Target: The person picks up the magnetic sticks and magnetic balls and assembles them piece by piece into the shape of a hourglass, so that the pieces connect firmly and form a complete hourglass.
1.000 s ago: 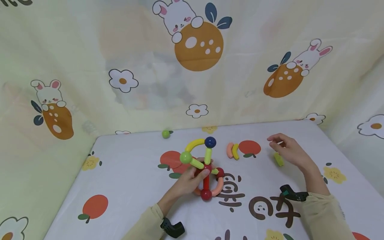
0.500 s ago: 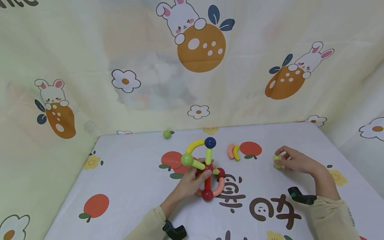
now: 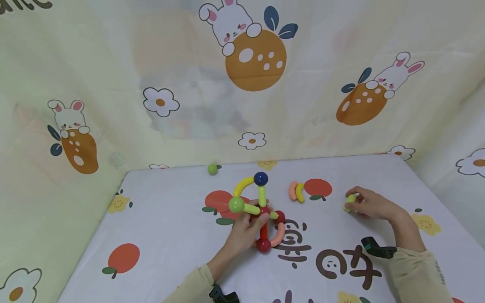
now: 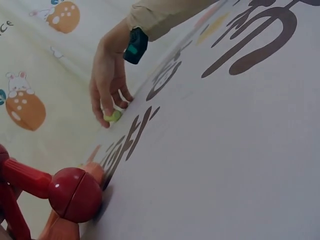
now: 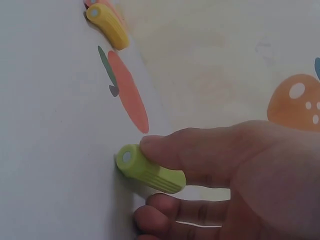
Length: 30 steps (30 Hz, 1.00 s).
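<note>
My left hand (image 3: 242, 232) grips a magnetic ball-and-rod model by its middle red ball. The model carries a dark blue ball (image 3: 260, 178) on top, a light green ball (image 3: 236, 205) to the left, a yellow curved rod (image 3: 242, 185), light green rods and a red ball (image 3: 263, 245) at the bottom. In the left wrist view that red ball (image 4: 75, 195) sits close over the cloth. On the right, my right hand (image 3: 373, 205) pinches a short light green magnetic rod (image 5: 150, 170) between thumb and fingers, close to the table surface; a metal disc shows at its end.
A pink curved rod (image 3: 292, 191) and a yellow curved rod (image 3: 299, 193) lie side by side between the hands, farther back. A loose green ball (image 3: 212, 169) stands by the table's back edge. Behind hangs a printed curtain (image 3: 189, 84).
My right hand has come down onto the light green rod, taken hold of it and tilted it. The left hand keeps its grip, the model's top turning slightly left.
</note>
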Each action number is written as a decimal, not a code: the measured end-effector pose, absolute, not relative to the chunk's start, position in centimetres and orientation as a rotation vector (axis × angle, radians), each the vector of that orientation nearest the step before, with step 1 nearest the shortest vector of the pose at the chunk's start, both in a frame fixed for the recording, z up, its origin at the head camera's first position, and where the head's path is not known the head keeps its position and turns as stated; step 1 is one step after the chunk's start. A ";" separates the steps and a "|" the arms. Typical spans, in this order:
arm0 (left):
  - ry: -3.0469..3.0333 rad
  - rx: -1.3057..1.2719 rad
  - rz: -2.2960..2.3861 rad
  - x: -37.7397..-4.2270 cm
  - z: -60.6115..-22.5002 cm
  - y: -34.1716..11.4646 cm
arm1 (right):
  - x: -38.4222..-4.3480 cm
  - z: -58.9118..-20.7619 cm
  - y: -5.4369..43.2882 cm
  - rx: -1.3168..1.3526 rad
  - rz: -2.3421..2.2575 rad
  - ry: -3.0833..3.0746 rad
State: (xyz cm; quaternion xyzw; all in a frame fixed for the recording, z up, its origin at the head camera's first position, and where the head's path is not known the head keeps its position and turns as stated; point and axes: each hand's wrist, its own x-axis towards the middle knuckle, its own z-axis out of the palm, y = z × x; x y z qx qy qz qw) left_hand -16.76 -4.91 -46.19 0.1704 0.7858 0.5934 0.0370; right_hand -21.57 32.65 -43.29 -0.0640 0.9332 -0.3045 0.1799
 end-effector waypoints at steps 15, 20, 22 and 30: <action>2.538 0.454 1.896 -15.5 -45.5 -3.2 | -21.8 -43.0 32.6 -0.171 -1.114 2.713; 2.549 0.425 1.941 -15.5 -45.5 -2.5 | -21.7 -42.0 31.5 -0.272 -1.240 2.735; 2.556 0.404 1.931 -15.5 -45.5 -2.4 | -21.7 -41.7 30.6 -0.333 -1.322 2.717; 2.446 0.484 1.839 -15.4 -45.1 -3.8 | -21.4 -41.1 26.9 -0.502 -1.592 2.635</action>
